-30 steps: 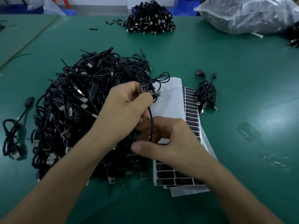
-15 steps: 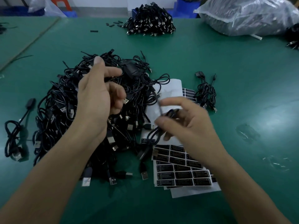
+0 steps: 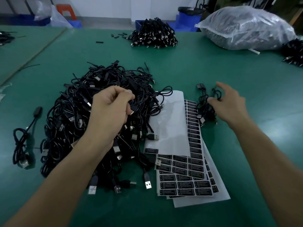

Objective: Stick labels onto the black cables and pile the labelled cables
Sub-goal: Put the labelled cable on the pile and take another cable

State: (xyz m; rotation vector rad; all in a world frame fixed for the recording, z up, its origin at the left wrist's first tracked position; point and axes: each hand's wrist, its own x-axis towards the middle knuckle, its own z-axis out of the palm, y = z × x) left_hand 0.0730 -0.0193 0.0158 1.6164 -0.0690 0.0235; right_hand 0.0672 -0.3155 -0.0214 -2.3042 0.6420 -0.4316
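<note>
Mostly filling the left middle of a green work table [image 3: 213, 66]: a big tangled heap of black USB cables [image 3: 68, 112], silver plugs poking out along its near edge. Resting on top of that heap, the left hand [image 3: 111, 112], back upward, fingers curled in and pinching a few strands of it. Just right of the heap, touching its edge: fanned sheets of black labels [image 3: 182, 176], upper parts peeled bare and white, rows of labels left at the near end and down the right side. Right of the sheets, just beside them: a small pile of black cables [image 3: 205, 108]. Over that small pile, the right hand [image 3: 229, 105], fingers spread and relaxed, thumb tip touching the cables, gripping nothing. Alone near the left edge, well apart from the heap: one coiled black cable [image 3: 21, 145]. Far across the table: another mound of cables [image 3: 154, 35], a bulging clear plastic bag [image 3: 246, 27] to its right, and more cables [image 3: 293, 53] at the far right edge.
</note>
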